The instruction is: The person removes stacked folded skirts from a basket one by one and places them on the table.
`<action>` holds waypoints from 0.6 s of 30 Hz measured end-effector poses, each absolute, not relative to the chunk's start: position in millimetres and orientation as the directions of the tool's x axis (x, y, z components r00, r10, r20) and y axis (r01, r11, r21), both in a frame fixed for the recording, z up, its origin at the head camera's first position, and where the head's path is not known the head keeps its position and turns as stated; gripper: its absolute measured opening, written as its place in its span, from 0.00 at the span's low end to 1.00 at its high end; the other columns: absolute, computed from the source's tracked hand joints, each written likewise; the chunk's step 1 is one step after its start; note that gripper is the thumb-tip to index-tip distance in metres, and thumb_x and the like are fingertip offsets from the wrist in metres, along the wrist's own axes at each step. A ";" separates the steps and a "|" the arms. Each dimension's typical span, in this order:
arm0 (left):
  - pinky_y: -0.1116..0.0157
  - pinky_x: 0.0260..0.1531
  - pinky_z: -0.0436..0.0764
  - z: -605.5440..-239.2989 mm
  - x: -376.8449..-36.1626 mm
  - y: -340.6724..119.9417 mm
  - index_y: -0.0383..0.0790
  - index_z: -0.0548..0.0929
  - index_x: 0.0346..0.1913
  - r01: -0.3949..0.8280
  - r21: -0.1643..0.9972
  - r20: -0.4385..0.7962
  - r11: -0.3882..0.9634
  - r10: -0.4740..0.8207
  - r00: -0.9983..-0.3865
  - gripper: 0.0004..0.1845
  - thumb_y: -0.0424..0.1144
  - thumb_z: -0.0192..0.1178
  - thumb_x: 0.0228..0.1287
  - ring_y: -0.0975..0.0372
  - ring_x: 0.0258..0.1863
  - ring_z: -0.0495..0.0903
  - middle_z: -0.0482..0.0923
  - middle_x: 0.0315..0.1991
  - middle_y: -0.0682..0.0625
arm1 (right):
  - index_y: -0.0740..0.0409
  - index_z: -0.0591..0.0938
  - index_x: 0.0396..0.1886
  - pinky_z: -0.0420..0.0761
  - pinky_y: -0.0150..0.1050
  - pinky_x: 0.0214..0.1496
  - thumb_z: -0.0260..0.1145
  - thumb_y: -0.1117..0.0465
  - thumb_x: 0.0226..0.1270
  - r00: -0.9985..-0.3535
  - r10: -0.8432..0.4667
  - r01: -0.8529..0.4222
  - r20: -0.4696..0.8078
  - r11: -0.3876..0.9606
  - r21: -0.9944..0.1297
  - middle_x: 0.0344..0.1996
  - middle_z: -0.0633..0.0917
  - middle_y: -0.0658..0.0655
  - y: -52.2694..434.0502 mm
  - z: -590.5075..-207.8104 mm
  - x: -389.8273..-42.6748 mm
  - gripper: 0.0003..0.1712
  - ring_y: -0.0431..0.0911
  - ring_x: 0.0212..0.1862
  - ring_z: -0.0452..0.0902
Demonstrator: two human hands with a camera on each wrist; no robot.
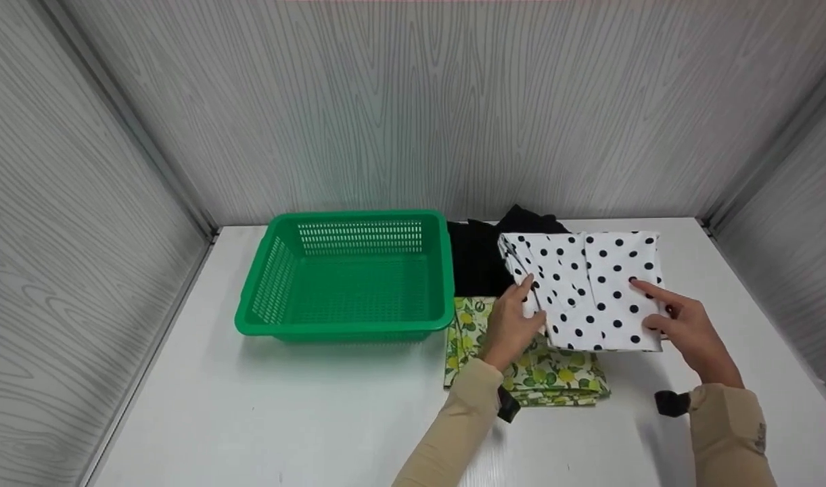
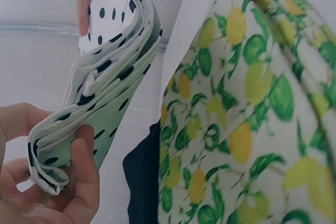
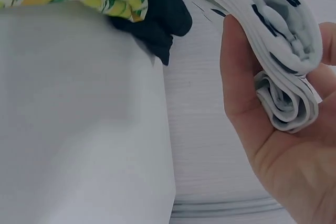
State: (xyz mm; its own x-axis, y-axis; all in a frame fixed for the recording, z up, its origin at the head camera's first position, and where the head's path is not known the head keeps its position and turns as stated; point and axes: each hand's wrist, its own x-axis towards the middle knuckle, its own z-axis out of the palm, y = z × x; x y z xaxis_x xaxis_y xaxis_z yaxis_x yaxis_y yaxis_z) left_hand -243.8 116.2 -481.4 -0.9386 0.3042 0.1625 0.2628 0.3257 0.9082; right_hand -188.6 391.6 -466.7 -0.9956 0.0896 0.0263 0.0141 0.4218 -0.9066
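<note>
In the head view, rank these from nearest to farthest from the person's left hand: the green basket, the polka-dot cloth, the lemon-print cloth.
1. polka-dot cloth: pinched by the left hand, on its right.
2. lemon-print cloth: lying just beneath the hand.
3. green basket: apart, to its left.

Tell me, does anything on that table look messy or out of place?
Only the black garment behind the polka-dot cloth: it lies bunched, while the lemon-print cloth is neatly folded. The green basket sits upright and empty. Both hands grip the polka-dot cloth.
</note>
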 end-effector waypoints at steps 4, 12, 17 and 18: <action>0.70 0.27 0.68 -483.7 -238.6 126.1 0.42 0.68 0.76 0.247 0.914 0.133 0.321 0.337 -0.932 0.32 0.35 0.61 0.70 0.68 0.20 0.62 0.76 0.60 0.47 | 0.56 0.71 0.75 0.80 0.33 0.35 0.59 0.75 0.66 -0.992 0.123 0.040 0.019 0.459 -0.887 0.65 0.68 0.74 403.2 -468.8 -182.6 0.37 0.35 0.43 0.73; 0.67 0.57 0.73 -486.9 -230.1 143.8 0.43 0.68 0.76 0.214 0.933 0.075 0.289 0.426 -0.902 0.34 0.42 0.63 0.69 0.61 0.61 0.75 0.67 0.73 0.45 | 0.51 0.73 0.74 0.80 0.32 0.36 0.60 0.77 0.63 -0.983 0.182 0.093 -0.007 0.473 -0.876 0.60 0.73 0.66 428.5 -473.1 -170.9 0.39 0.32 0.42 0.74; 0.69 0.60 0.70 -494.6 -224.3 151.3 0.42 0.69 0.75 0.181 0.941 0.038 0.286 0.444 -0.895 0.34 0.43 0.63 0.68 0.64 0.63 0.73 0.67 0.73 0.47 | 0.51 0.73 0.73 0.80 0.32 0.35 0.60 0.77 0.63 -0.981 0.192 0.108 -0.015 0.486 -0.868 0.61 0.72 0.66 438.8 -478.5 -162.3 0.38 0.32 0.42 0.74; 0.69 0.62 0.69 -495.8 -222.8 153.1 0.42 0.69 0.75 0.179 0.940 0.033 0.291 0.445 -0.895 0.34 0.43 0.63 0.68 0.65 0.67 0.69 0.68 0.73 0.48 | 0.51 0.74 0.73 0.80 0.33 0.34 0.60 0.77 0.62 -0.980 0.198 0.114 -0.017 0.490 -0.864 0.61 0.71 0.68 440.4 -479.7 -160.6 0.38 0.33 0.41 0.74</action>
